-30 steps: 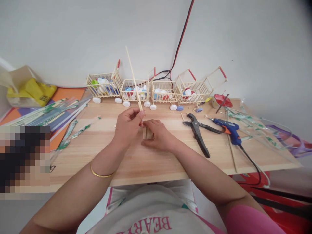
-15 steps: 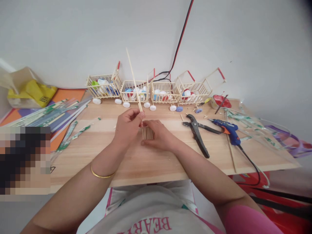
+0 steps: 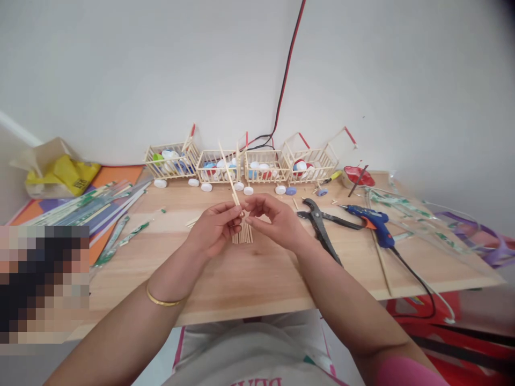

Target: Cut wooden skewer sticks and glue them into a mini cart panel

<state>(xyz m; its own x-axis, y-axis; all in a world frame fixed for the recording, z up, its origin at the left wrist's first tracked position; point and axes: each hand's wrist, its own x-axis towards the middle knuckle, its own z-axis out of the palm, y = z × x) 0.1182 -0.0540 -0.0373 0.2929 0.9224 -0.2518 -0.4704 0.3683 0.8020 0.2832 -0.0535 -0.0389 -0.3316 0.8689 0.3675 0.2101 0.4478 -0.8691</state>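
My left hand (image 3: 215, 228) pinches a thin pale wooden stick (image 3: 228, 172) that slants up and away from the fingertips; its lower end looks doubled, so a second stick may be there. Close by on the right, my right hand (image 3: 276, 220) is curved with thumb and forefinger apart, and nothing shows between them. Under both hands, short cut sticks (image 3: 242, 237) lie side by side in a row on the wooden table (image 3: 257, 284), partly covered by the fingers. Right of my right hand are black-handled pliers (image 3: 319, 228).
Several small stick-built carts (image 3: 171, 161) on bottle-cap wheels line the wall, holding coloured caps. A blue glue gun (image 3: 372, 220) and its cord lie at right, near a red bowl (image 3: 359, 177). Packaged sticks (image 3: 80, 206) and a yellow bag (image 3: 66, 174) are at left.
My right hand has lifted off the row of short sticks and its fingers have come apart near my left hand. The held stick's tip has dropped lower. The view has tilted up slightly.
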